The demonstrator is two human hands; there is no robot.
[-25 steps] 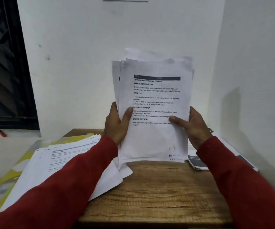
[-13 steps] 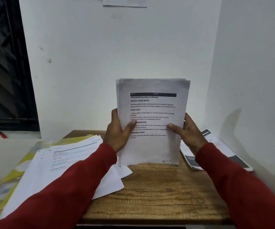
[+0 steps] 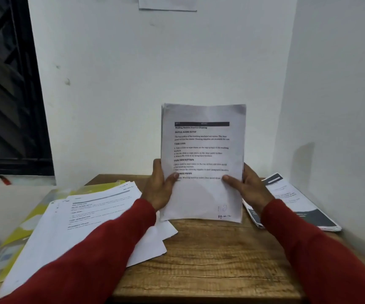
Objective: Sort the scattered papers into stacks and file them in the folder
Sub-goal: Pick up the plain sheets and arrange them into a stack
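Left hand and right hand grasp paper stack upright, frame centre; long axis vertical; yellow folder lower left, left hand nearer.

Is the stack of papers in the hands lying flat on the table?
No, both hands hold the stack upright, its bottom edge at the table.

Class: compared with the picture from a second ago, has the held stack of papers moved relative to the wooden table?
Yes. The stack of papers has come down: its bottom edge now stands on the wooden table, and its uneven top edges are squared.
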